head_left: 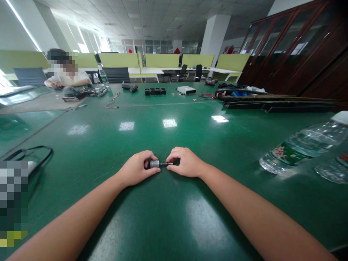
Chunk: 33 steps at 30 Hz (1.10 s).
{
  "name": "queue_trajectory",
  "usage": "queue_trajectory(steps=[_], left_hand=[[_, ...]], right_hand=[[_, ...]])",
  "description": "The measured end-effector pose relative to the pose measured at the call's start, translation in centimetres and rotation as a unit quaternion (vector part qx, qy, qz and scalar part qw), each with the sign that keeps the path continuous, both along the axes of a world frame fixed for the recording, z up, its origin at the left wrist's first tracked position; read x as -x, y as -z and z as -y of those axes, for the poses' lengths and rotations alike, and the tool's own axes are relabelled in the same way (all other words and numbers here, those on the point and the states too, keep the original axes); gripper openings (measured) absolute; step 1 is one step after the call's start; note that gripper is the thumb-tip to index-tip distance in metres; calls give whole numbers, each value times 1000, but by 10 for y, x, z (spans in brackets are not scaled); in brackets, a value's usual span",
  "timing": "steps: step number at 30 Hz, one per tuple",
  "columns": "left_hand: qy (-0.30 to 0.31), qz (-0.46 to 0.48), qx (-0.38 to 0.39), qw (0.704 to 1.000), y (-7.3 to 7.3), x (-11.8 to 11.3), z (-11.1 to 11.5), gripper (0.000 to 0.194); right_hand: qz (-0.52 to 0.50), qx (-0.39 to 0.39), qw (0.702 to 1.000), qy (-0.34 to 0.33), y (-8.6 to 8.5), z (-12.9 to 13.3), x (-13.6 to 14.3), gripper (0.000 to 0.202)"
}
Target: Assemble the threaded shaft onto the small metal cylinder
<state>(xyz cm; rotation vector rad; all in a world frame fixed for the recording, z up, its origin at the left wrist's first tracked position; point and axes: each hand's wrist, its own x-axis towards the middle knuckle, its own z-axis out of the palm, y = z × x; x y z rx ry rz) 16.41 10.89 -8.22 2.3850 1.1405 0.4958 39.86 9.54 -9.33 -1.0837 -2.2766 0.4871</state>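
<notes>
Low over the green table point(152, 127), near the middle of the view, my two hands face each other. My left hand point(139, 168) pinches a small silver metal cylinder point(154, 164) between thumb and fingers. A thin dark shaft point(164, 164) runs from the cylinder's right end toward my right hand point(186, 162). The thumb and fingertips of my right hand close on the shaft's ribbed, copper-toned end. Fingertips hide part of both ends.
Clear plastic bottles point(304, 145) stand at the right. A strapped, partly pixelated object point(13, 188) lies at the left edge. Across the table are a black slotted part point(155, 91), a white box point(186, 90), dark rails point(272, 103) and a seated person point(67, 74).
</notes>
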Motion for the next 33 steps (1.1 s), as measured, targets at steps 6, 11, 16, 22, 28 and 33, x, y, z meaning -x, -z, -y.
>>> queue_trajectory(steps=[6, 11, 16, 22, 28, 33], left_hand=[[-2, -2, 0, 1000, 0, 1, 0, 29], [0, -4, 2, 1000, 0, 1, -1, 29], [1, -5, 6, 1000, -1, 1, 0, 29], [-2, -6, 5, 1000, -1, 2, 0, 30], [-5, -11, 6, 1000, -1, 2, 0, 30], [-5, -6, 7, 1000, -1, 2, 0, 30]], right_hand=[[3, -8, 1000, 3, 1, -1, -1, 7], [4, -10, 1000, 4, 0, -2, -2, 7], [6, -6, 1000, 10, 0, -2, -5, 7], [7, 3, 1000, 21, 1, -4, -9, 7], [13, 19, 999, 30, 0, -6, -14, 8], [24, 22, 998, 53, 1, -9, -22, 6]])
